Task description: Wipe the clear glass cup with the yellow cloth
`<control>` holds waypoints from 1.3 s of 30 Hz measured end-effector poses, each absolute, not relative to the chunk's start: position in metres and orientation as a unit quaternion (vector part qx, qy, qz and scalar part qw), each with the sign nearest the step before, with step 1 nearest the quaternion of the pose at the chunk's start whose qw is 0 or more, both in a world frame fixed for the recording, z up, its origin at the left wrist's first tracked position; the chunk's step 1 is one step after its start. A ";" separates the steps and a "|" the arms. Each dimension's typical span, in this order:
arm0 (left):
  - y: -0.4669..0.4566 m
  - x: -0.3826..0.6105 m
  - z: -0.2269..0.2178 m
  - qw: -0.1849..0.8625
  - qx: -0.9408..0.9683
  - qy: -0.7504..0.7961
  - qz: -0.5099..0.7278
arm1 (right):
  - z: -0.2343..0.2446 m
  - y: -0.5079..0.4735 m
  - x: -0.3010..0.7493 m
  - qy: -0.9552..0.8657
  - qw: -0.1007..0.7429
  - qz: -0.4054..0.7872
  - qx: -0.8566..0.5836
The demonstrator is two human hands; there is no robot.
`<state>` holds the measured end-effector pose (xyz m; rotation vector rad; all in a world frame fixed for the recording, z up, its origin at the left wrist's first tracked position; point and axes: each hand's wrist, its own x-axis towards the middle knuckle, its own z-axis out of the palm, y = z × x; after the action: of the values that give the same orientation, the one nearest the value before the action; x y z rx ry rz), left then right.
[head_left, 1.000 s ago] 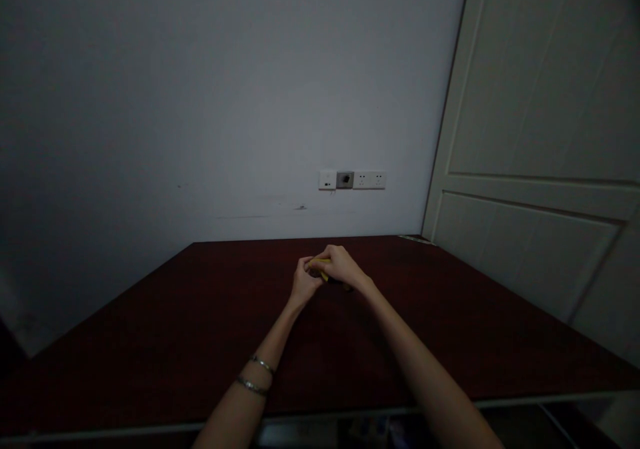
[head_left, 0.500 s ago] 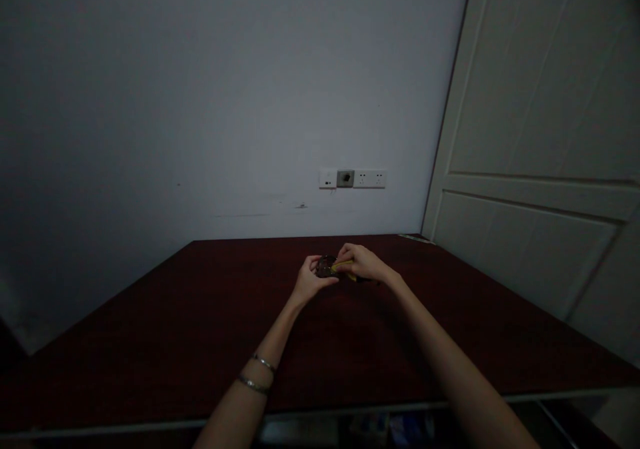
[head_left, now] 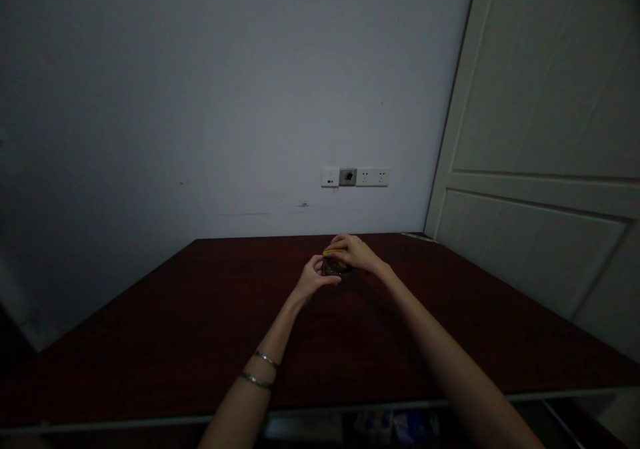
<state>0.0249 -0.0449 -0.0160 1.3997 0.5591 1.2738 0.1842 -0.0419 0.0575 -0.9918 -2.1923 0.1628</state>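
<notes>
Both my hands meet over the far middle of a dark red table [head_left: 200,329]. My left hand [head_left: 314,277] curls round a small dark round object [head_left: 332,268] that rests on or just above the table. My right hand [head_left: 354,251] is closed over a small yellow thing [head_left: 334,253] held directly above the dark object. The room is dim and neither item shows clearly. Two thin bracelets [head_left: 260,369] sit on my left wrist.
A plain grey wall stands behind the table with a strip of wall sockets [head_left: 355,177]. A white panelled door [head_left: 545,149] runs along the table's right side. The table's front edge [head_left: 150,421] has a pale trim.
My right hand drew the yellow thing off to the right, then brought it back above the dark object. My left hand kept its hold. The view rose slightly.
</notes>
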 end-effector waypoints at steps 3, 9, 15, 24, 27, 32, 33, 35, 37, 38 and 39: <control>-0.045 0.023 -0.013 0.542 0.582 0.242 0.556 | 0.057 -0.041 0.187 -0.840 0.359 0.055 -0.402; -0.035 0.019 -0.017 0.516 0.555 0.268 0.595 | 0.054 -0.053 0.194 -0.818 0.344 0.030 -0.461; -0.031 0.017 -0.019 0.491 0.550 0.284 0.612 | 0.047 -0.066 0.191 -0.793 0.367 0.062 -0.482; -0.024 0.011 -0.020 0.470 0.499 0.306 0.660 | 0.012 -0.064 0.205 -0.713 0.458 0.234 -0.477; -0.024 0.008 -0.017 0.455 0.488 0.312 0.676 | -0.013 -0.059 0.201 -0.738 0.433 0.196 -0.479; -0.024 0.006 -0.017 0.435 0.514 0.293 0.679 | -0.033 -0.059 0.173 -0.845 0.357 0.182 -0.355; -0.024 0.006 -0.017 0.437 0.513 0.290 0.679 | -0.034 -0.059 0.167 -0.857 0.352 0.175 -0.333; -0.023 0.006 -0.018 0.447 0.509 0.286 0.678 | -0.034 -0.059 0.154 -0.876 0.343 0.168 -0.295; -0.022 0.007 -0.019 0.454 0.506 0.281 0.677 | -0.036 -0.059 0.143 -0.887 0.331 0.172 -0.273; -0.022 0.007 -0.018 0.456 0.507 0.280 0.676 | -0.038 -0.059 0.139 -0.892 0.321 0.174 -0.268; -0.023 0.007 -0.018 0.458 0.508 0.279 0.674 | -0.040 -0.059 0.136 -0.896 0.310 0.176 -0.266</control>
<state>0.0069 -0.0228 -0.0179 1.2518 0.6886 1.6609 0.1361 -0.0591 -0.0405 -0.7027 -2.3652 0.4640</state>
